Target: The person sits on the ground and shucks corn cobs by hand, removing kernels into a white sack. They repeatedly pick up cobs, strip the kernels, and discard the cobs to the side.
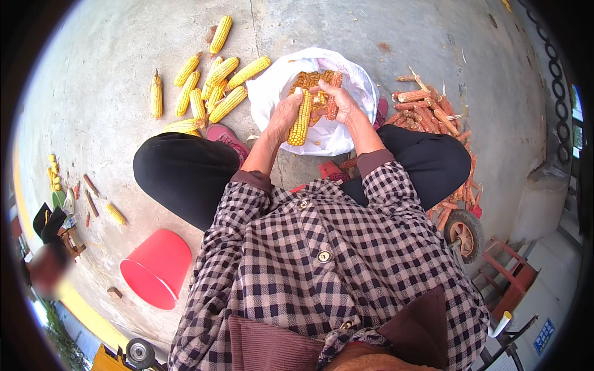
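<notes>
My left hand [287, 113] grips a yellow ear of corn [301, 119], its kernels still in rows. In my right hand [342, 99] is a reddish corncob [332, 105], largely bare of kernels. Both hands are over the mouth of a white plastic bag [267, 95], which stands between my feet. Loose orange-yellow kernels [304, 79] lie inside the bag, partly hidden by my hands. Several whole ears of corn [218, 86] lie on the concrete to the left of the bag. To its right is a heap of stripped corncobs [424, 111].
A red bucket [157, 269] lies tipped on its side at my left. Beyond it sits another person [51, 222], near more corn [115, 214] and a few cobs. By my right knee stand a small wheel [463, 235] and a red metal frame [513, 278]. Chain links [554, 88] run along the right.
</notes>
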`<state>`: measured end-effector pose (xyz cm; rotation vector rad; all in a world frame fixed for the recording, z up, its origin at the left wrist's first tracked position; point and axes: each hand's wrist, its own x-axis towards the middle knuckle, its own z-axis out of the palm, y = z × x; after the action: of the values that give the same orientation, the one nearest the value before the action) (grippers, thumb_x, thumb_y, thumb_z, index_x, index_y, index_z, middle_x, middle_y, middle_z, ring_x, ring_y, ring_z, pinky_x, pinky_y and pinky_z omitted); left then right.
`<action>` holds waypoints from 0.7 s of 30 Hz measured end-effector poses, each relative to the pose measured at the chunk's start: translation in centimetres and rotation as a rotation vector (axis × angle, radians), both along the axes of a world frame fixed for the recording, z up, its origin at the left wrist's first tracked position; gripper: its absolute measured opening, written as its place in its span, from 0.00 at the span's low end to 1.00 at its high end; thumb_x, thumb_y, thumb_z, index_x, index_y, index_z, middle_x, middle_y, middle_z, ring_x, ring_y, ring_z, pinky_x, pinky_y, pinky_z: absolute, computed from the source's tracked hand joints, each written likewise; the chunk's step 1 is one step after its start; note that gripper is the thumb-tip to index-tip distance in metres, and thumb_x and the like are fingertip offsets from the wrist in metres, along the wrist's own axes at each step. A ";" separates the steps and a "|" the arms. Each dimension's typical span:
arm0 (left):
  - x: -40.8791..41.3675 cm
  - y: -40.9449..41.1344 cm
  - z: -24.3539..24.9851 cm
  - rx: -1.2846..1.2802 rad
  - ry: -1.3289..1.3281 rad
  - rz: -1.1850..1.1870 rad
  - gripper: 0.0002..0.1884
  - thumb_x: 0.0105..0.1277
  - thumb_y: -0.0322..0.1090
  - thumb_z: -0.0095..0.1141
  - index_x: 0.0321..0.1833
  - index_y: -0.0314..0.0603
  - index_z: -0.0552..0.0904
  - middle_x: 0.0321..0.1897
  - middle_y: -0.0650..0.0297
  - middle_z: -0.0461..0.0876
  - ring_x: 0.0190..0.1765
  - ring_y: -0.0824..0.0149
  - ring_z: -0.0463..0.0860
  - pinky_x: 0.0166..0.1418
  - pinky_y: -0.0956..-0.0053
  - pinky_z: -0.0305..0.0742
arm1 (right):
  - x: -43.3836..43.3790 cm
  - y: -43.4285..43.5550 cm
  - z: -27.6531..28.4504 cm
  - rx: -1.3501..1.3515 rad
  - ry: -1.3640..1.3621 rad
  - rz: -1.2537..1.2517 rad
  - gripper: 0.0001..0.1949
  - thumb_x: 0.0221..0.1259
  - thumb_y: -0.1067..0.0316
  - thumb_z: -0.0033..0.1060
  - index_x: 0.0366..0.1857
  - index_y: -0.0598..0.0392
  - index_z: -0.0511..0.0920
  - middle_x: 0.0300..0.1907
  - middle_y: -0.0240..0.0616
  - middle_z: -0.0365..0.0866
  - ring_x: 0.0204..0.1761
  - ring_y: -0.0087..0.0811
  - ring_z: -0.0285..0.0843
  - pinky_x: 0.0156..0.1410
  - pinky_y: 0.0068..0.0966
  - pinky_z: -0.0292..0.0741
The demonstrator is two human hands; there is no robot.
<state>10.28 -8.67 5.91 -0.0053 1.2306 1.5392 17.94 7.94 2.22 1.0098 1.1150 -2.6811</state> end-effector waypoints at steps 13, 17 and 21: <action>0.8 1.5 -1.3 0.072 0.102 -0.081 0.26 0.73 0.55 0.47 0.46 0.31 0.78 0.32 0.60 0.81 0.29 0.69 0.80 0.31 0.74 0.77 | 1.4 -1.4 6.0 0.495 -0.007 0.004 0.12 0.61 0.60 0.65 0.40 0.58 0.82 0.23 0.34 0.80 0.15 0.19 0.72 0.15 0.16 0.63; 0.7 1.5 -0.8 0.095 -0.004 -0.142 0.32 0.73 0.62 0.37 0.52 0.34 0.77 0.34 0.57 0.82 0.33 0.65 0.83 0.34 0.73 0.81 | 2.4 -0.9 6.2 0.414 0.078 -0.127 0.13 0.58 0.62 0.65 0.38 0.61 0.82 0.24 0.34 0.81 0.16 0.19 0.72 0.18 0.16 0.66; 1.0 1.4 0.1 0.057 0.153 -0.227 0.40 0.67 0.72 0.38 0.45 0.32 0.80 0.28 0.57 0.81 0.26 0.65 0.82 0.28 0.73 0.79 | 2.2 -1.1 6.0 0.471 0.081 -0.151 0.12 0.58 0.62 0.64 0.38 0.60 0.82 0.25 0.33 0.81 0.16 0.18 0.70 0.19 0.16 0.66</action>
<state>11.31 -7.30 5.98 0.2846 1.2599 1.3952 20.17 6.79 8.25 1.0866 1.8141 -2.6492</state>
